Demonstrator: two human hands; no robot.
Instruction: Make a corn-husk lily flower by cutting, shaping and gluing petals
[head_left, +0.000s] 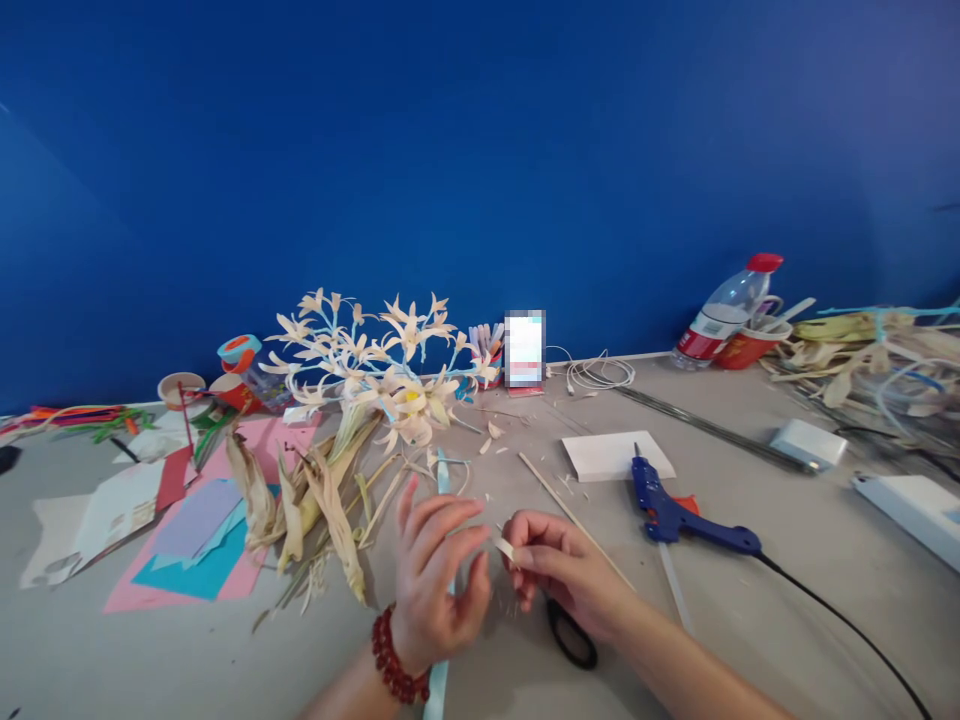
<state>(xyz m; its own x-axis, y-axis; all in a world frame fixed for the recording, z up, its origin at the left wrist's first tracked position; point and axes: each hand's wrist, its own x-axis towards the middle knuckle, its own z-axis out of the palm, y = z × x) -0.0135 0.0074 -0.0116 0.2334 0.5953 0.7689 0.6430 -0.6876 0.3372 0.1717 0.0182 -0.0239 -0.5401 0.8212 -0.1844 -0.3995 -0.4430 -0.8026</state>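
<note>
Between thumb and forefinger, my right hand (559, 565) pinches a small pale strip (504, 547), perhaps a piece of corn husk. Just left of it, my left hand (442, 565) is raised with its fingers stretched out and holds nothing. A light blue ribbon-like strip (437, 690) runs beneath my left hand and wrist. Partly hidden under my right hand lies a pair of scissors, with one black handle loop (574, 640) showing. A thin pale stick (555, 493) passes behind my right hand. Past my hands stands a spray of cream husk flowers (409, 335) on light blue stems.
A blue glue gun (667, 515) lies on the right, its nozzle over a white card (600, 455). Dried corn husks (330, 500) and coloured paper (217, 580) spread leftward. A bottle (716, 320), a red cup (742, 350), a phone (523, 350) and metal rods (712, 428) are farther back.
</note>
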